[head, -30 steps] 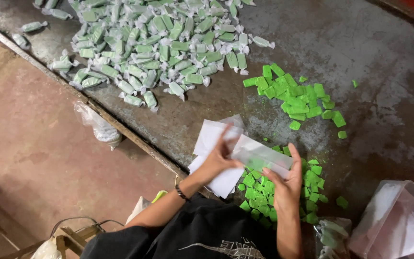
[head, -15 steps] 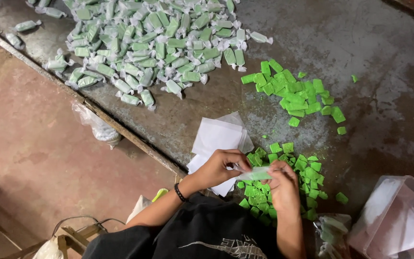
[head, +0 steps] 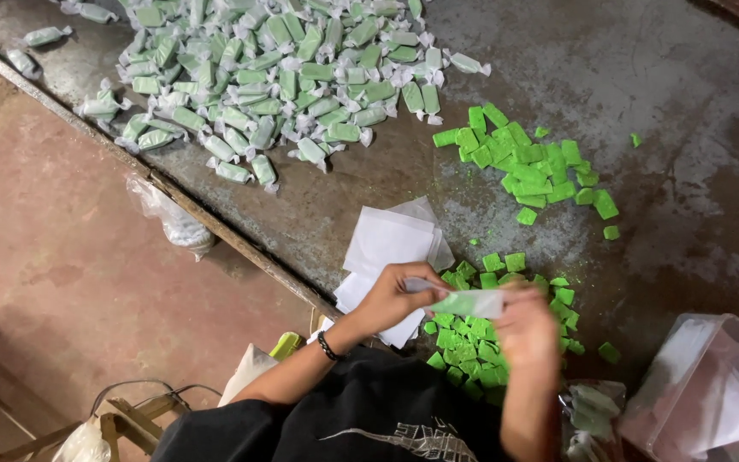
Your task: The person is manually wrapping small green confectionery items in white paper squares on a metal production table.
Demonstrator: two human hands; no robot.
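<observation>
My left hand point(head: 395, 295) and right hand point(head: 525, 329) pinch opposite ends of a wrapped green candy point(head: 470, 303), just below the white paper stack point(head: 387, 244)

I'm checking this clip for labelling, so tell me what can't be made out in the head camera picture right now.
- Right hand: motion-blurred, so its finger grip is unclear.
- Wrapped piece held between the right hand and the left hand: its ends are covered by fingers.
- Clear plastic bag: cut off by the right edge, contents indistinct.
- Green pieces beneath the hands: partly hidden.
</observation>
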